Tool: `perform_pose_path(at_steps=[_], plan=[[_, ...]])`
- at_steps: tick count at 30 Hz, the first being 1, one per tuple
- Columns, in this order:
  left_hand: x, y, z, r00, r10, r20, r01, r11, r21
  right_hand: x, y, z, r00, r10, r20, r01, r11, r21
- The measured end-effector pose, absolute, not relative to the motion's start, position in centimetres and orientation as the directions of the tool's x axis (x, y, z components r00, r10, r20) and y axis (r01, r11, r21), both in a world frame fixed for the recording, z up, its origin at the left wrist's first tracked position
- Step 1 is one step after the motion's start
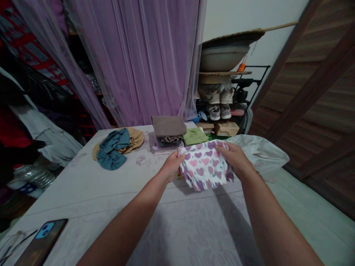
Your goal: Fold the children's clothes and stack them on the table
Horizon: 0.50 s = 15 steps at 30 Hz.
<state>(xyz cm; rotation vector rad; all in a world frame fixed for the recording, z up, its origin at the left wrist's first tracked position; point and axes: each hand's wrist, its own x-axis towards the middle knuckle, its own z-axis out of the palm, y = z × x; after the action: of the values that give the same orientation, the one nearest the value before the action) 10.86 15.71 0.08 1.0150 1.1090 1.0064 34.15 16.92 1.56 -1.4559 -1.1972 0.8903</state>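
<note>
A white garment with pink and purple hearts (204, 162) hangs folded above the white-covered surface, its lower edge frilled. My left hand (173, 165) pinches its left side with the thumb on top. At the upper right corner, my right hand (234, 155) grips it the same way; the fingers behind the cloth are hidden. Just beyond is a stack of folded clothes with a brown piece (169, 126) on top. A folded green cloth (195, 136) lies to the right of that stack.
Crumpled blue (113, 147) and tan clothes (135, 140) lie at the far left of the surface. A phone (41, 242) rests at the near left. To the right is a white plastic bag (257, 153). Behind stand a purple curtain (144, 62) and a rack with shoes (219, 111).
</note>
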Motion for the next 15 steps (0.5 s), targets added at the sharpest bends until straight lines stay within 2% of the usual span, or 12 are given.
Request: perform_pose_path(at_steps=[2, 5, 8, 11, 15], plan=[[11.9, 18.4, -0.8, 0.075, 0.965, -0.253, -0.053, 0.257, 0.965, 34.8, 20.1, 0.3, 0.268, 0.963, 0.015, 0.37, -0.088, -0.925], [12.9, 20.9, -2.9, -0.011, 0.959, -0.282, 0.007, 0.282, 0.959, 35.4, 23.1, -2.1, 0.298, 0.955, -0.001, 0.432, -0.136, -0.892], [13.3, 21.7, -4.9, -0.029, 0.982, -0.186, 0.042, 0.187, 0.981, 36.0, 23.9, -4.2, 0.302, 0.953, -0.007, 0.454, -0.15, -0.878], [13.3, 21.9, -5.7, -0.048, 0.998, -0.051, 0.15, 0.057, 0.987, 36.4, 23.9, -5.2, 0.31, 0.951, -0.014, 0.496, -0.174, -0.851], [13.4, 21.9, -4.9, -0.071, 0.997, -0.023, 0.389, 0.049, 0.92, 36.6, 23.2, -4.8, 0.338, 0.941, 0.013, 0.59, -0.202, -0.782]])
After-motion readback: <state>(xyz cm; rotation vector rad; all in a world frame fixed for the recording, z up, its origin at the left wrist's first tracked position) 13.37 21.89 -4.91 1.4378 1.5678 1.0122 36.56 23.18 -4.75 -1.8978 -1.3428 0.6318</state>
